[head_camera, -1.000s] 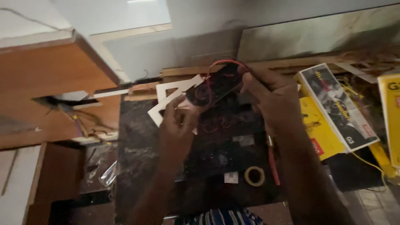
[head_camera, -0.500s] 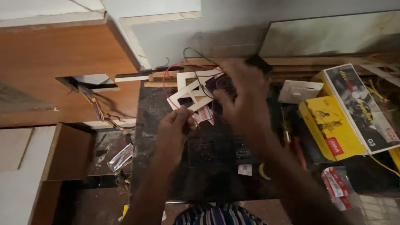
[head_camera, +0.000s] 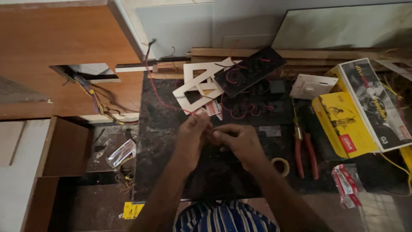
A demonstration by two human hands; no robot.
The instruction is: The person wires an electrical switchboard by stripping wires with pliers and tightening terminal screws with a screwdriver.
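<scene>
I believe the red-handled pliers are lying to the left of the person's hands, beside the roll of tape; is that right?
Not quite. In the head view the red-handled pliers lie to the right of the person's left hand and right hand, not the left. They are indeed beside the roll of tape.

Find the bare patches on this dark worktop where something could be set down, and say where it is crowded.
Bare room: the dark worktop left of the left hand, up to its left edge; and the strip between the right hand and the near edge, beside the tape roll. Crowded: the far side with white frame and black panel; the right, with pliers and yellow box.
</scene>
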